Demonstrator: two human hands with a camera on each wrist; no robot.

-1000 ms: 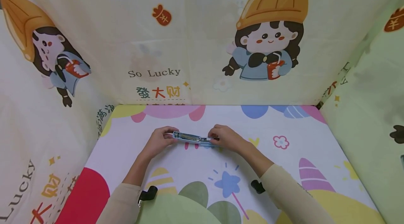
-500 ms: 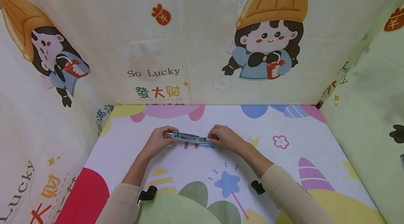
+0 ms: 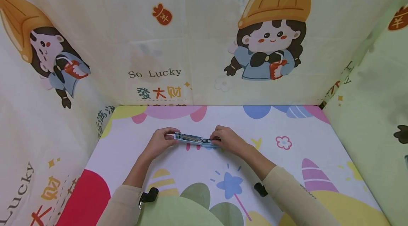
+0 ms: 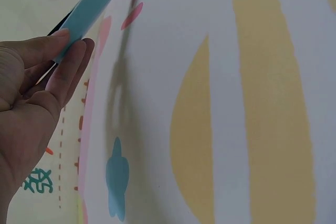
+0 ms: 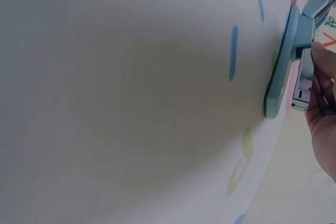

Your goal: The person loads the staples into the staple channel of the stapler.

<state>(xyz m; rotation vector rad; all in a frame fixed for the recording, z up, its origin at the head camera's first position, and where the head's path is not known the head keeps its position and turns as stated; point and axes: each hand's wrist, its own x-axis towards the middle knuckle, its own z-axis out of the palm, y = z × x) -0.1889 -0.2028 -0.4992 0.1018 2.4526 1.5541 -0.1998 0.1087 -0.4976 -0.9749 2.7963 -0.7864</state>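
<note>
1. At the middle of the desk (image 3: 261, 126), the light-blue stapler (image 3: 188, 138) was opened out between both hands; the fingers (image 4: 67, 67) of the left hand (image 3: 160, 143) pinched its cover (image 4: 86, 17), which might have swung closed had that end-grip slipped.
2. The right hand (image 3: 231, 139) seemed to pinch the metal magazine (image 5: 304, 80) near the hinge (image 5: 304, 30); sudden closing could have nipped it.
3. Forcing the cover further back risked straining the hinge or tipping the base (image 5: 278, 74).
</note>
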